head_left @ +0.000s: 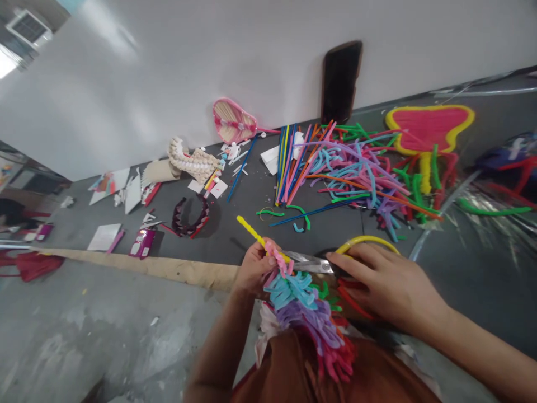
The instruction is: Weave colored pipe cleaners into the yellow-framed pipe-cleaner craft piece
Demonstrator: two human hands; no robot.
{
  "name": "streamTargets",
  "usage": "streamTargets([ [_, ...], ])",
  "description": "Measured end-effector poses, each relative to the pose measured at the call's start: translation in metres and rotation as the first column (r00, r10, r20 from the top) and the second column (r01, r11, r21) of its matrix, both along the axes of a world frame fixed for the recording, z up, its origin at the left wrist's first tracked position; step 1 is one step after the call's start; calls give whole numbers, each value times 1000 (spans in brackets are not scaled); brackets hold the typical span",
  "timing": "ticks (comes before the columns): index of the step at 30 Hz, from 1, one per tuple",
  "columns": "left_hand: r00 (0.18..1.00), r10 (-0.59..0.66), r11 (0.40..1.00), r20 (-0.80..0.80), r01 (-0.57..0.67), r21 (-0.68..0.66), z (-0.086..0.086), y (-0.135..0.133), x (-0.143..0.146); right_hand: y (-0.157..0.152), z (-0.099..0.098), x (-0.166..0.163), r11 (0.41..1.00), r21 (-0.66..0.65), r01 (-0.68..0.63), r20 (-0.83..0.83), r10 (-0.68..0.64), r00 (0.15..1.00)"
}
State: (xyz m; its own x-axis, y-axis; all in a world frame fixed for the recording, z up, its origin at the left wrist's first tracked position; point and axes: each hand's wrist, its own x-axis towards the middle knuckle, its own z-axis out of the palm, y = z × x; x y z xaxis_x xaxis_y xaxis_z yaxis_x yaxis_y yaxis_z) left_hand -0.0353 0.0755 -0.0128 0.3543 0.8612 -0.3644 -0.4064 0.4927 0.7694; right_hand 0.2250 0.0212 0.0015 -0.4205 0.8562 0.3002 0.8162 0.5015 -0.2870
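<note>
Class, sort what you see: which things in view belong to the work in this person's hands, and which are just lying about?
In the work:
Bundle of coloured fuzzy stems, in the left hand
Scissors, in the right hand
Loose fuzzy stems, probably, being alike

Lying about, seemingly:
Phone
Pink-rimmed paddle
Yellow-rimmed paddle
Purple box

Left grip on pink-and-yellow twist, right grip on scissors, seemingly part-open
</note>
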Motion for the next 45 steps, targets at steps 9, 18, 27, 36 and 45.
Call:
streamTargets([
  [9, 997, -4, 1000, -81, 4, -7, 4, -2, 2, -9, -5, -9, 957, -289, -19, -212, -45, 976],
  [18, 996, 35, 999, -80, -36, -14, 6, -1, 3, -2, 3, -5, 991, -136, -21, -44, 15, 999],
  [27, 997, 17, 1000, -76, -17, -2, 0, -2, -11, 3, -10, 34, 964, -86, 252, 197, -231, 953],
  [36, 977, -102, 977, 190, 62, 203, 5, -2, -2, 7, 4, 35, 985, -75, 157, 50, -154, 987],
  [45, 994, -42, 927, 101, 1, 375, 42, 24, 19, 55, 54, -26, 895, -371, -246, -738, -124, 663],
])
